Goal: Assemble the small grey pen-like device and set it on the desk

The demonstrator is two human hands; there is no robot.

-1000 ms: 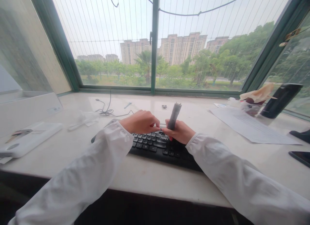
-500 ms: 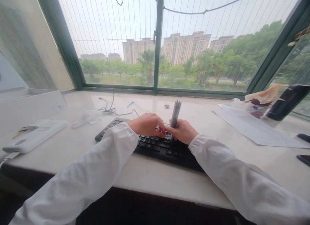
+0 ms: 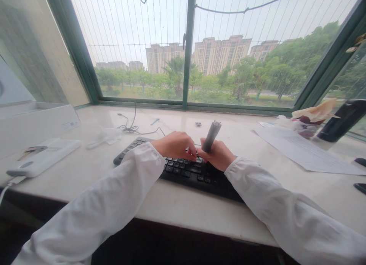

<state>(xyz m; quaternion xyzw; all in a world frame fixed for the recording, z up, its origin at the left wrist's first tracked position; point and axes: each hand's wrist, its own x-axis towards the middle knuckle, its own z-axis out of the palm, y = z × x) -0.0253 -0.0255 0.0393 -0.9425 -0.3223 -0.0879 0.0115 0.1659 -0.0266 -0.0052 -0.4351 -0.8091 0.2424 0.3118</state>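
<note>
A black keyboard (image 3: 183, 169) lies at a slant on the white ledge. Over its right part my right hand (image 3: 217, 154) is closed around a grey rod-shaped tool (image 3: 212, 136) with a notched upper end, leaning to the right. The tool's lower end is hidden by the fingers and keys. Close beside it, my left hand (image 3: 177, 145) bends down over the keys with thumb and fingers pinched together. Whatever is between those fingertips cannot be made out. The fingertips of both hands nearly meet just above the keyboard.
Behind the hands lie a small dark piece (image 3: 198, 124), a blue strip (image 3: 154, 121) and a coiled cable (image 3: 129, 128). To the left are clear plastic (image 3: 104, 138), a white power bank (image 3: 42, 158) with keys (image 3: 32, 152), and a white box (image 3: 40, 122). Paper (image 3: 297, 149) and a black bottle (image 3: 341, 120) are at right.
The grey tool has tipped from nearly upright to leaning right, as my right hand turned slightly. My left hand stays in nearly the same place. The whole view has shifted a little.
</note>
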